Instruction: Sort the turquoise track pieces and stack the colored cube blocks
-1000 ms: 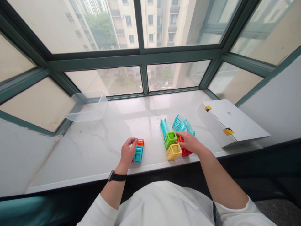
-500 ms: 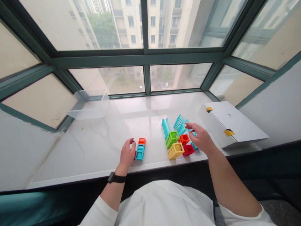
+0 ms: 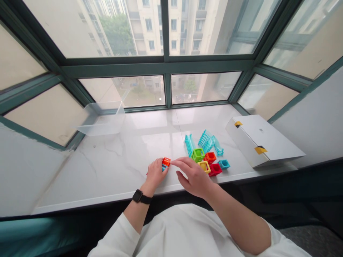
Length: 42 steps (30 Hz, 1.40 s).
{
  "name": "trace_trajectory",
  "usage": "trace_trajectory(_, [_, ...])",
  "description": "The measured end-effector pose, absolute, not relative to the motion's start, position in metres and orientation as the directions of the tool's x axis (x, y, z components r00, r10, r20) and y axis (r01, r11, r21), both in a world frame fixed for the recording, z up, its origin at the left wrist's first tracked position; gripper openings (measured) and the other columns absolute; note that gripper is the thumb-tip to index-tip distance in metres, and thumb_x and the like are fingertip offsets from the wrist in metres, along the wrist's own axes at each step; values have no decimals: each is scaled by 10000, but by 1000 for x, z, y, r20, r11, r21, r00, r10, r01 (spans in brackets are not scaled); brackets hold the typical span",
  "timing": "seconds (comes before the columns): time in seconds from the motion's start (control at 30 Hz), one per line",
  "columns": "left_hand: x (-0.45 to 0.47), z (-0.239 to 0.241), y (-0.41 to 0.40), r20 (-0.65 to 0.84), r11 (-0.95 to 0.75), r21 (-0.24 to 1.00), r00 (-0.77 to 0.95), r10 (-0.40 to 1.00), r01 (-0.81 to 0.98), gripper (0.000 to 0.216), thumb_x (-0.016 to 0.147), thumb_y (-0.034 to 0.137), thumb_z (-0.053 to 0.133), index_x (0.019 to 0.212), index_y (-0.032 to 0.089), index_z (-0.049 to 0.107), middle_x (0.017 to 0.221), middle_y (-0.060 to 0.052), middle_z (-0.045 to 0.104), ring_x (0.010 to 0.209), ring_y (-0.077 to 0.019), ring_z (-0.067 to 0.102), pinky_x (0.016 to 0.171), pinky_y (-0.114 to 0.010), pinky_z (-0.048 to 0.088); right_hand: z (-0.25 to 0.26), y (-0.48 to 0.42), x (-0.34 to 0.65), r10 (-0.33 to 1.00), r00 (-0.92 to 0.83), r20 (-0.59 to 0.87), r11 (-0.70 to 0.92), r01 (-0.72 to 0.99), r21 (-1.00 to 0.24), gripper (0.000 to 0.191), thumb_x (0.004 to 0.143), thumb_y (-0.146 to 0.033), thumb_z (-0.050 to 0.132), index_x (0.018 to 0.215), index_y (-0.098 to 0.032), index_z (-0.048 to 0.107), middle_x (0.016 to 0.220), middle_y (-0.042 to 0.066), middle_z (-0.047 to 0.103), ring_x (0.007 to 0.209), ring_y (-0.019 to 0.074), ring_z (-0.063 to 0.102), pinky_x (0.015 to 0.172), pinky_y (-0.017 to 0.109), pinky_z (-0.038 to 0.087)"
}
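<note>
My left hand (image 3: 156, 175) is curled over a blue hollow plastic block (image 3: 164, 167), mostly hiding it, and its fingertips reach an orange block (image 3: 166, 161). A sliver of red block (image 3: 147, 174) shows beside that hand. My right hand (image 3: 194, 177) holds nothing, its fingers stretched left and its index fingertip close to the orange block. Beyond it lie a green block (image 3: 198, 155), a red-orange block (image 3: 210, 157), a yellow block (image 3: 204, 166), a crimson block (image 3: 215, 169), a small blue block (image 3: 224, 164), and several translucent teal curved pieces (image 3: 206, 141).
All of this lies on a white marble windowsill (image 3: 107, 167) with a front edge close to my body. A clear plastic tub (image 3: 101, 119) stands at the back left. A white box (image 3: 264, 141) with yellow-black tape lies at the right. Window frames bound the back.
My right hand has moved left from the pile towards the orange block. My left hand has moved onto the blue block. The yellow block now sits further back, and a small blue block lies right of the pile.
</note>
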<state>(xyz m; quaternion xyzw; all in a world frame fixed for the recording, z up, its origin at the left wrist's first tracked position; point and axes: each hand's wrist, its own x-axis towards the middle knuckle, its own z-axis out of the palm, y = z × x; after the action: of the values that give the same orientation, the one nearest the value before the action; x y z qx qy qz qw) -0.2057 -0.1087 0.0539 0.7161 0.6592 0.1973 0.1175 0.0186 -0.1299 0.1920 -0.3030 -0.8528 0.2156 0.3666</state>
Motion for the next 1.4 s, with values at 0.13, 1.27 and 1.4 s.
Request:
trace_trajectory(0.13, [-215,52,-114,140,-298,516,264,954,803,476,896,291,691,1364,287,609,1288,-89,727,1243,-294,647,1237,-591,296,144,-123,-1,752,-557,352,630,451,-632,613,945,-80,537,1510,-311,485,1349,99,643,1279,275,603,1119,476,532])
trace_trajectory(1.27, [-236,14,-114,105,-26,632,-53,993,774,462,1018,345,526,1452,189,553,1238,-139,653,1178,-294,621,1073,-466,497,51,-103,-16,837,-547,-22,435,689,-580,498,936,-133,655,1421,-243,616,1349,106,668,1232,262,613,1082,371,474])
trace_trajectory(1.4, [-238,12,-113,82,-25,629,-34,996,777,467,1028,342,501,1478,232,555,1248,-122,654,1184,-281,616,1085,-452,487,48,-103,-16,838,-546,-11,433,678,-594,513,928,-122,655,1419,-266,623,1343,101,659,1244,261,604,1089,372,472])
